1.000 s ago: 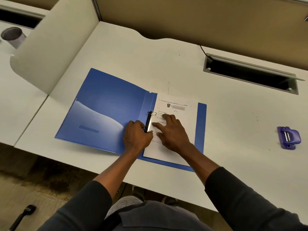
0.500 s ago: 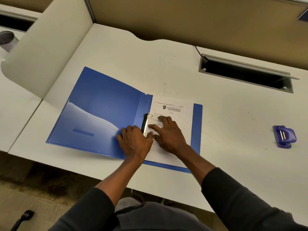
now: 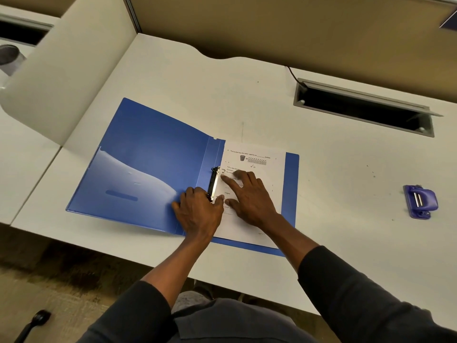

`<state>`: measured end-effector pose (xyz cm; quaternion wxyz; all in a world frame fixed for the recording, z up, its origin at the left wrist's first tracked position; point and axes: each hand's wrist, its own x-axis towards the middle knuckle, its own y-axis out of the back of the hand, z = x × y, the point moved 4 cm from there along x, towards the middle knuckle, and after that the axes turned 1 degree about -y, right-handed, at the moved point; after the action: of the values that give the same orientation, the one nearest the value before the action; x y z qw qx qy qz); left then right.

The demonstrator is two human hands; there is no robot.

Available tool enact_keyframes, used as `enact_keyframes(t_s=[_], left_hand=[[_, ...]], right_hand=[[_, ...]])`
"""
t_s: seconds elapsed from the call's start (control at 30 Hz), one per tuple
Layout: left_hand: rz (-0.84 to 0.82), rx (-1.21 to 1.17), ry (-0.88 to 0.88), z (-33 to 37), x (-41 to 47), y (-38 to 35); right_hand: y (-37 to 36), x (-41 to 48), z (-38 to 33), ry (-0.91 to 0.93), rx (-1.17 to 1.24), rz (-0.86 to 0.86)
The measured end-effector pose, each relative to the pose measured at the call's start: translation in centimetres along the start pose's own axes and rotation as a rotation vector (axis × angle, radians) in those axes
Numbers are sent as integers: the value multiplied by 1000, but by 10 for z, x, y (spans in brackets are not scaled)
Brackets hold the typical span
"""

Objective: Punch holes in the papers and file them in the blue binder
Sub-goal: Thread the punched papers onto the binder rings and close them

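Observation:
The blue binder [image 3: 148, 154] lies open on the white desk, its front cover spread to the left. A printed white paper [image 3: 262, 164] lies on the binder's right half, its left edge at the black and metal ring clip [image 3: 214, 179]. My left hand [image 3: 199, 211] rests at the lower end of the clip, fingers curled against it. My right hand [image 3: 249, 196] lies flat on the paper with fingers spread, the fingertips pressing near the clip. The purple hole punch [image 3: 420, 201] sits alone at the far right of the desk.
A grey cable slot [image 3: 366, 107] is sunk into the desk [image 3: 333, 181] at the back right. A beige partition wall [image 3: 272, 26] runs along the back, and a white divider panel [image 3: 69, 70] stands on the left. The desk's front edge passes just below the binder.
My left hand has slid slightly to the left and down along the clip, and my right fingers have shifted a little on the paper. The view has drifted a bit.

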<state>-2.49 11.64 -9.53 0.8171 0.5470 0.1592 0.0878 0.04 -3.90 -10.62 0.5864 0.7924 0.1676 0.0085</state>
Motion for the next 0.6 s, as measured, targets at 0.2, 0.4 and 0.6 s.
enact_keyframes(t_s=[0.2,0.4,0.6], left_hand=[[18,-38,7,1,-3,0],[29,-65,9,0,-4,-1],[32,-72,12,1,-5,0]], right_hand=[[-3,-1,6,-42,132,8],[-5,2,10,-8,108,23],[-5,5,13,21,51,24]])
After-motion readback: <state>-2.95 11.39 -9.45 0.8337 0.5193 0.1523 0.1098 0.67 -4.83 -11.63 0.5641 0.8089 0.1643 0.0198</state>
